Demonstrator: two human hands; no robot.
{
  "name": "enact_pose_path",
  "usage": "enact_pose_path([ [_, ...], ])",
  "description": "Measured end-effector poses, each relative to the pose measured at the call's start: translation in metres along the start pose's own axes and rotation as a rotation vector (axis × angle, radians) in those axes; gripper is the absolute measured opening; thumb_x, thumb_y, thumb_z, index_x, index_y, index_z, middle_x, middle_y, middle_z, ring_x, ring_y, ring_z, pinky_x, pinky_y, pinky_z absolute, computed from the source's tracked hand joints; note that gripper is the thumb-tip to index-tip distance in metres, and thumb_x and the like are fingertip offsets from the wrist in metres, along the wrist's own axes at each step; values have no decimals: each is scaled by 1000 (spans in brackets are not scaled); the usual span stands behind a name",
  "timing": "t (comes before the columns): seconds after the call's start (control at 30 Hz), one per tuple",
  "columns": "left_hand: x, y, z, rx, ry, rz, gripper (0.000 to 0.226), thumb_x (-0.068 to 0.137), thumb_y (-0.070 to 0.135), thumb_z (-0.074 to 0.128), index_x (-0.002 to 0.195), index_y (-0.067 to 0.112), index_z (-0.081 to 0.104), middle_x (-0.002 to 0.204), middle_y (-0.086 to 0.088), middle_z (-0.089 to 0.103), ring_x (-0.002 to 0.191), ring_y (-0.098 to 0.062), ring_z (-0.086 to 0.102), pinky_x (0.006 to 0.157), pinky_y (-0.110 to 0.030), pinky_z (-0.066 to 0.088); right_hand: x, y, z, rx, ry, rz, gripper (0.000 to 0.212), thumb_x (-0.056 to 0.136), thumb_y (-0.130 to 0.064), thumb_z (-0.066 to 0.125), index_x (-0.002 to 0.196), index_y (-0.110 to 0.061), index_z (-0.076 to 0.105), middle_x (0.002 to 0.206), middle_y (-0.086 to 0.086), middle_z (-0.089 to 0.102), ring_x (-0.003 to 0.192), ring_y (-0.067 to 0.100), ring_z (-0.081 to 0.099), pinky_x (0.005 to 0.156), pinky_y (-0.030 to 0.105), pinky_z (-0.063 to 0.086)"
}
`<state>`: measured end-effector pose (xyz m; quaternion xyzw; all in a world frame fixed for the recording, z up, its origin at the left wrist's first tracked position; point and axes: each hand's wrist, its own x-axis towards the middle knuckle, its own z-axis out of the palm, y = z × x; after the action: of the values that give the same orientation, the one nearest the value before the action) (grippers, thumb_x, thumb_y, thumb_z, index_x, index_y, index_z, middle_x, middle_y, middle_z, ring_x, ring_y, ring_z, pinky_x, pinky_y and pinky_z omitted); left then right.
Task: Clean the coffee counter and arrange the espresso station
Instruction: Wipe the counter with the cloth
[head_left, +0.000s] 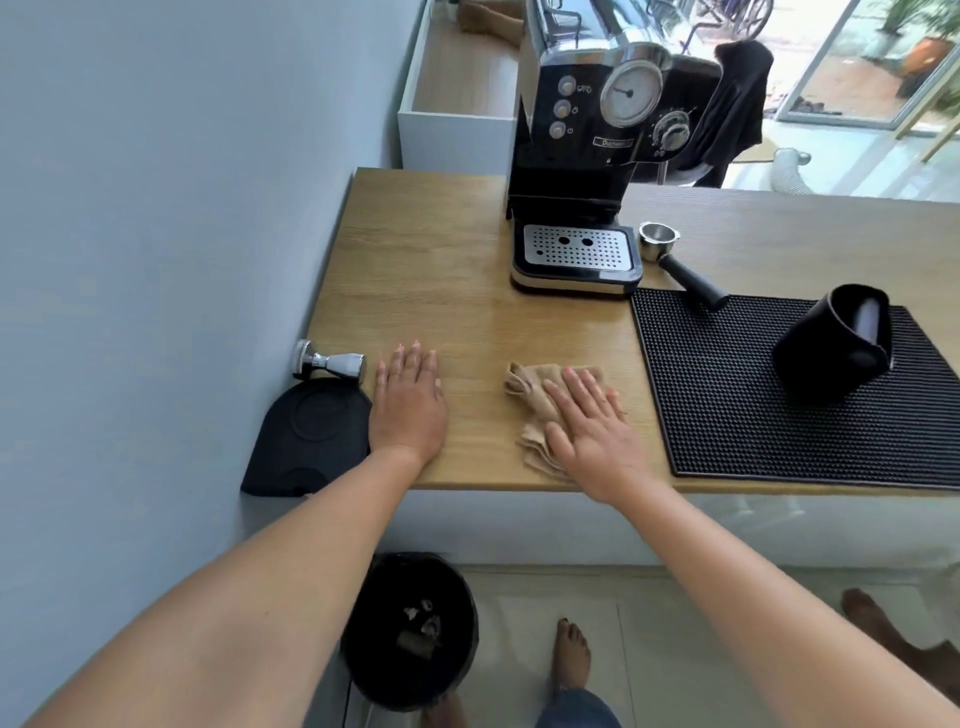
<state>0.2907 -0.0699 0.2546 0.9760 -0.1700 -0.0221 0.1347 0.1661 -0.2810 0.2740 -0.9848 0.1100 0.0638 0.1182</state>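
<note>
my right hand (592, 431) lies flat on the beige cloth (530, 392), fingers straight and spread, pressing rather than gripping, so the whole palm can push the folded rag across the wood. the cloth sits on the front strip of the counter (441, 260), between my two hands and just left of the black rubber bar mat (753, 415). my left hand (408, 405) is flat on bare wood too, fingers straight and together, holding nothing; i judge it is there to brace me while i wipe. beside it the tamper (330, 361) lies tipped on its side at the wall, touching the dark tamping mat (306, 441) that overhangs the counter's corner, both pushed aside, i think, to free the surface. the portafilter (675, 260) rests right of the espresso machine (587, 156), its handle reaching onto the bar mat, where a black knock box (831, 343) lies toppled. those look like the arranging left to do.
</note>
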Motion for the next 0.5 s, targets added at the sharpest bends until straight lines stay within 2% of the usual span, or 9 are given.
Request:
enact_pose_path([
  [0.1, -3, 5, -6, -54, -50, 3, 52, 105, 23, 23, 156, 15, 17, 165, -3, 6, 152, -20, -4, 123, -39, -4, 32, 7, -10, -9, 18, 224, 65, 99, -51, 17, 158, -29, 3, 166, -1, -11, 151, 17, -16, 123, 42, -9],
  [0.17, -1, 5, -20, -174, -100, -23, 49, 104, 18, 29, 153, 14, 29, 164, -4, 16, 152, -22, 5, 123, -38, 2, 56, -13, -9, -1, 24, 303, 67, 97, -50, 14, 158, -26, 0, 165, 5, -12, 151, 22, -17, 123, 45, -8],
  [0.2, -1, 4, -27, -255, -102, -35, 46, 104, 16, 32, 149, 15, 39, 160, -4, 28, 150, -24, 16, 122, -39, 11, 64, -25, -8, 9, 21, 310, 68, 97, -51, 14, 158, -24, -1, 165, 6, -13, 151, 24, -17, 123, 45, -7],
  [0.27, -8, -5, -40, -340, -5, -48, 40, 101, 16, 40, 137, 18, 57, 145, -1, 52, 137, -26, 43, 113, -40, 33, 71, -59, -2, 18, -6, 250, 69, 96, -52, 13, 158, -23, -1, 165, 7, -12, 151, 24, -17, 123, 45, -8],
  [0.3, -17, -12, -43, -304, 86, -41, 38, 99, 16, 42, 132, 20, 61, 137, 1, 60, 128, -25, 51, 108, -39, 37, 68, -79, 3, 11, -22, 190, 69, 97, -53, 13, 158, -24, -1, 165, 7, -12, 151, 24, -17, 122, 44, -9],
  [0.4, -42, -34, -40, -216, 280, -31, 38, 92, 14, 42, 118, 19, 69, 117, -1, 69, 112, -27, 59, 98, -41, 41, 40, -134, 21, 2, -53, -25, 68, 97, -51, 15, 158, -25, 1, 166, 4, -10, 151, 21, -17, 122, 42, -11],
  [0.5, -55, -44, -33, -334, 283, -59, 30, 89, 6, 46, 104, 13, 71, 107, -6, 69, 108, -27, 56, 96, -38, 44, 0, -148, 32, -16, -59, -190, 65, 100, -49, 19, 158, -25, 3, 166, 0, -9, 151, 17, -16, 122, 40, -10],
])
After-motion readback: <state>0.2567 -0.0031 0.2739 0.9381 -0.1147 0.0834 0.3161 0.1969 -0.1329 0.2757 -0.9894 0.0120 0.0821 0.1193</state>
